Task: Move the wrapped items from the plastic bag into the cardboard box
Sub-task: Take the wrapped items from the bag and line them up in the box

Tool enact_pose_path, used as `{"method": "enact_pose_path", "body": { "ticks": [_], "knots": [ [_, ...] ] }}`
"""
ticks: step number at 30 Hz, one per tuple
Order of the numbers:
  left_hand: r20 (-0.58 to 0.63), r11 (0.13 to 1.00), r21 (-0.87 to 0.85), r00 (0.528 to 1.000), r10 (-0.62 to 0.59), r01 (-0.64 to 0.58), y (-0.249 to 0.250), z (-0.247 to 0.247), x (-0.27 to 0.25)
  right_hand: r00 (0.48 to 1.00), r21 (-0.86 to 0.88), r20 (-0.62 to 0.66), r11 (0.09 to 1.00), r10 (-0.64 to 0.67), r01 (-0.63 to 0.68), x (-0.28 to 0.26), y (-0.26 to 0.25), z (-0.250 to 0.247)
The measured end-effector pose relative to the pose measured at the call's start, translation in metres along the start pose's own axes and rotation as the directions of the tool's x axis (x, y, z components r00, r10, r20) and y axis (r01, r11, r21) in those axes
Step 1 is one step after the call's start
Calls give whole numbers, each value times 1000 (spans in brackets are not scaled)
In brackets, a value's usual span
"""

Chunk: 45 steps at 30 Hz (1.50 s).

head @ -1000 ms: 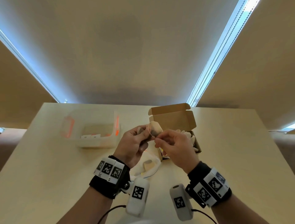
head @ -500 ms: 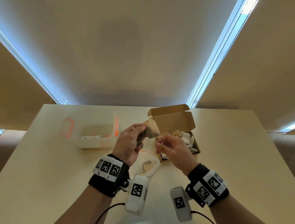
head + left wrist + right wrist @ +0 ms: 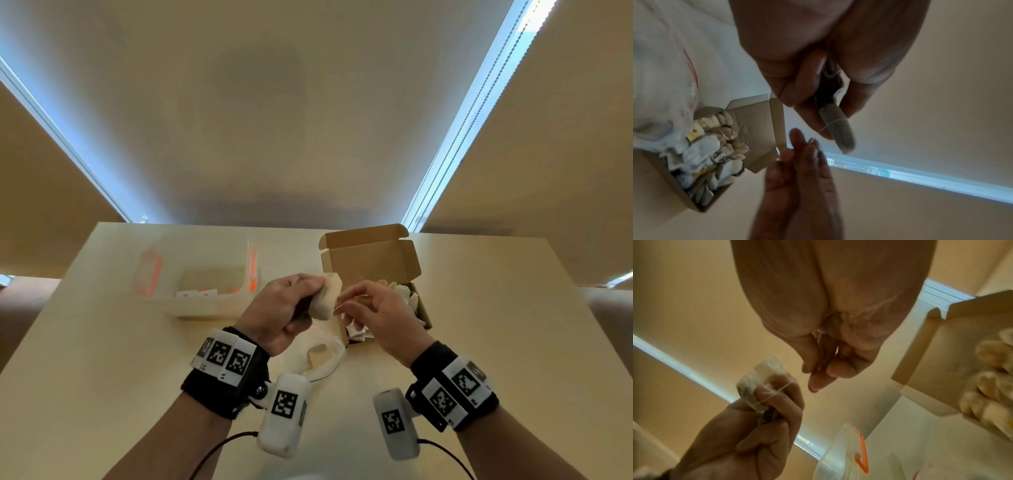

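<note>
My left hand (image 3: 301,294) grips a pale tea bag (image 3: 327,298) just left of the open cardboard box (image 3: 373,263). In the left wrist view the tea bag (image 3: 838,128) sticks out past my fingers. A thin string (image 3: 777,391) runs from the tea bag (image 3: 760,376) to my right hand (image 3: 818,371), which pinches it between thumb and fingertips. My right hand (image 3: 356,301) hovers over the box's front left corner. Several wrapped items (image 3: 715,146) fill the box. The crumpled plastic bag (image 3: 318,356) lies on the table below my hands, with one item showing inside.
A clear plastic container (image 3: 205,284) with orange latches stands on the table at the left. The box lid (image 3: 363,236) stands upright behind the box. Bare tabletop (image 3: 513,342) lies to the right of the box and in front of my wrists.
My left hand lifted the tea bag a little, then lowered it again. My right hand's fingers dropped away from the bag and have come back beside it, still pinching the string.
</note>
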<state>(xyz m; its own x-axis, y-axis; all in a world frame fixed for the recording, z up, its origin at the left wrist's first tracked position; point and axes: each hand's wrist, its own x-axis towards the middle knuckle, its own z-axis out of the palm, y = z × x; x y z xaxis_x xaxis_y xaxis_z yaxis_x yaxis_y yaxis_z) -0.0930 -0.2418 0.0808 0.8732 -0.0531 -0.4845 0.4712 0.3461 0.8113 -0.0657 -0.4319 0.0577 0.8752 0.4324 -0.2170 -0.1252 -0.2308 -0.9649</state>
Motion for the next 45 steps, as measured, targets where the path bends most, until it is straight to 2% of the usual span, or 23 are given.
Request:
{"method": "enact_pose_path", "body": {
  "ticks": [3, 5, 10, 14, 16, 19, 21, 24, 26, 29, 31, 34, 38, 40, 42, 45],
  "knots": [
    [-23, 983, 183, 1000, 1, 3, -7, 3, 0, 981, -202, -106, 970, -160, 136, 5, -5, -2],
    [-49, 966, 258, 999, 19, -6, -11, 5, 0, 969, -273, -127, 947, -211, 170, 6, -8, -2],
    [-65, 921, 382, 993, 103, -70, -14, 8, 0, 980, -229, -147, 968, -135, 99, 5, -14, -1],
    [-90, 845, 519, 975, 201, -126, -20, 10, 2, 980, -133, -188, 990, -72, 47, 1, -15, -1],
    [-116, 812, 570, 966, 232, -126, -24, 11, 3, 973, -144, -219, 989, -69, 38, 0, -13, 1],
    [-157, 797, 597, 959, 235, -97, -28, 15, 5, 952, -222, -286, 974, -111, 47, 0, -9, 4],
    [-179, 820, 568, 961, 211, -75, -30, 18, 7, 930, -263, -324, 961, -171, 85, -1, -8, 6],
    [-203, 846, 531, 963, 179, -45, -31, 21, 8, 901, -364, -328, 918, -285, 158, -5, -7, 10],
    [-194, 850, 524, 965, 178, -52, -31, 22, 8, 892, -390, -328, 905, -310, 171, -6, -8, 11],
    [-146, 833, 545, 967, 210, -98, -29, 22, 7, 903, -275, -374, 955, -210, 109, -2, -11, 5],
    [-116, 791, 599, 965, 236, -122, -26, 21, 8, 923, -197, -362, 978, -131, 62, 1, -14, -1],
    [-103, 695, 703, 945, 312, -153, -22, 21, 8, 946, -254, -296, 965, -135, 58, 3, -18, -8],
    [-90, 609, 773, 918, 386, -180, -19, 23, 10, 969, -324, -206, 944, -138, 66, 3, -22, -12],
    [-93, 573, 798, 901, 423, -187, -19, 24, 12, 972, -310, -213, 950, -103, 33, 3, -22, -11],
    [-79, 533, 818, 876, 477, -217, -20, 26, 12, 969, -189, -245, 982, -31, -16, 2, -22, -8],
    [-68, 507, 820, 835, 546, -264, -25, 29, 13, 962, 132, -240, 986, 129, -99, -2, -22, 1]
  ]
}}
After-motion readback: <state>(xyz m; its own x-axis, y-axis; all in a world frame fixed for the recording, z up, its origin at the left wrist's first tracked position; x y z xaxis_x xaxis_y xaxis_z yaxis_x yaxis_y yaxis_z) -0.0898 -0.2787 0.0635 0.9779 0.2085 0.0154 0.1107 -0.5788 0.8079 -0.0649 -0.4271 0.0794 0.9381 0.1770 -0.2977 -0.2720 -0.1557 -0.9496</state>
